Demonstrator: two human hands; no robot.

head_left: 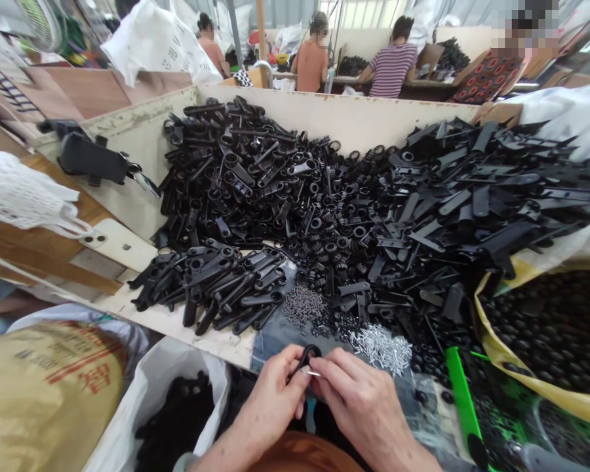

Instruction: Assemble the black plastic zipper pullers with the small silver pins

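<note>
I see two tight pinches: left hand (278, 385) on a black looped part (304, 358), right hand (358, 393) on a silver pin (313, 373), crosswise between them.

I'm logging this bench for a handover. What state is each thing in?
Left hand: closed on black part
Right hand: pinching thin silver piece at that part
Silver pins: heaped loose
White sack: open, dark pieces inside
Yellow-edged sack: open, black balls inside
Phone: logo side up
Fan: cannot tell if running
</note>
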